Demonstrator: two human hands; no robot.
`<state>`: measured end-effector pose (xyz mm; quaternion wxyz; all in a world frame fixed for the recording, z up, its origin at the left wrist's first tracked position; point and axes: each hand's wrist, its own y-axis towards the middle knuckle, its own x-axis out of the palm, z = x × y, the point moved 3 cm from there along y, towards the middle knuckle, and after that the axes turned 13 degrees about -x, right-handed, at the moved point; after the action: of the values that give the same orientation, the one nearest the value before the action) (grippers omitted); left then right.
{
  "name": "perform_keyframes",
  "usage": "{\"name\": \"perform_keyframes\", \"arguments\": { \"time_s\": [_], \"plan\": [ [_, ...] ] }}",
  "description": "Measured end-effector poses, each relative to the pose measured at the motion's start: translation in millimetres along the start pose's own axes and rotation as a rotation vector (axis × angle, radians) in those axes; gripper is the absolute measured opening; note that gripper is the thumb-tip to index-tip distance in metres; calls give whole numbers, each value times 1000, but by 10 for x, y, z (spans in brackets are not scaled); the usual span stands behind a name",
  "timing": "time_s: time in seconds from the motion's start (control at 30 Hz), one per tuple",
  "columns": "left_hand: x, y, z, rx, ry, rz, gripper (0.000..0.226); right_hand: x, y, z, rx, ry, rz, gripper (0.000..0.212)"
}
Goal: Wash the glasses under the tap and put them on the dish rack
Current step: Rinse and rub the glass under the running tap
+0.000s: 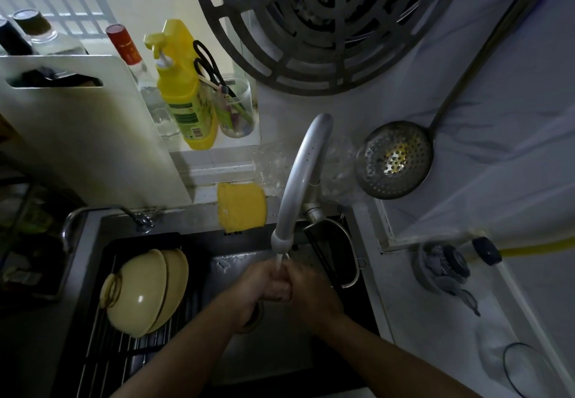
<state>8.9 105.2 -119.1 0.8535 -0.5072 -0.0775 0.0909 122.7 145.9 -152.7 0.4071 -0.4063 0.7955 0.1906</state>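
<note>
Both my hands meet under the running tap (297, 180), above the dark sink (280, 357). My left hand (256, 288) and my right hand (311, 288) are pressed together with fingers curled over each other, and the thin water stream (279, 260) falls onto them. I see no glass between them. A clear glass (525, 369) stands on the white counter at the lower right, with what looks like a second clear glass (491, 357) touching its left side. The black wire dish rack (102, 354) sits over the sink's left half.
Two cream bowls (140, 292) lean on the rack. A yellow cloth (242, 208) hangs over the sink's back edge. Behind it stand a white cutting board (81, 130), yellow soap bottle (183, 96) and a jar with scissors (235, 108). A slotted ladle (393, 159) and scrubber (441, 268) lie right.
</note>
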Motion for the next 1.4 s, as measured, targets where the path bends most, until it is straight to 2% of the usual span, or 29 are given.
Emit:
{"name": "perform_keyframes", "arguments": {
  "time_s": [0.07, 0.17, 0.23, 0.3, 0.4, 0.5, 0.53, 0.6, 0.67, 0.77, 0.83, 0.9, 0.97, 1.03, 1.13, 1.23, 1.33, 1.4],
  "plan": [
    [45, 19, -17, -43, -81, -16, 25, -1, -12, -14, -34, -41, 41, 32],
    [58, 56, -32, 16, -33, 75, 32, -30, 5, -59, 48, 105, 31, 34],
    [11, 80, 3, 116, 34, 136, 35, -22, 20, -69, 115, 444, -24, 35],
    [-37, 72, 77, 239, 112, 109, 46, 51, 28, -37, 194, 786, -89, 40],
    [-76, -5, 173, 392, 222, 31, 46, 128, 55, 49, 365, 1058, -196, 47],
    [-115, -30, 168, 391, 167, 9, 39, 78, -5, -6, 408, 1427, -410, 18],
    [-122, 1, 135, 368, 147, 13, 36, 73, -16, -15, 409, 1452, -447, 17],
    [-113, 38, 70, 319, 133, 19, 31, 96, 15, -9, 385, 1289, -402, 18],
    [-73, 119, -15, 258, 169, 21, 35, 134, 55, 18, 314, 1020, -178, 29],
    [-62, 295, -85, 114, 188, 123, 34, 235, 2, -29, 184, 697, 32, 36],
    [-12, 350, -103, 25, 152, 133, 23, 261, -58, -17, 156, 334, 103, 40],
    [59, 354, -142, 29, 157, 152, 24, 243, -87, 4, 164, 146, 113, 43],
    [84, 315, -181, 103, 108, 194, 33, 180, -89, -20, 166, 194, 104, 33],
    [55, 259, -194, 175, 118, 220, 43, 106, -68, -69, 192, 407, 63, 19],
    [-13, 143, -160, 261, 123, 199, 51, 125, -44, -83, 230, 613, -78, 29],
    [-43, 48, -108, 356, 174, 216, 44, 198, -53, -43, 314, 811, -157, 22],
    [-55, 24, -101, 426, 165, 211, 37, 232, -63, -60, 325, 948, -165, 19],
    [-77, 50, -144, 466, 101, 219, 20, 241, -58, -50, 316, 984, -121, 28]
  ]
}}
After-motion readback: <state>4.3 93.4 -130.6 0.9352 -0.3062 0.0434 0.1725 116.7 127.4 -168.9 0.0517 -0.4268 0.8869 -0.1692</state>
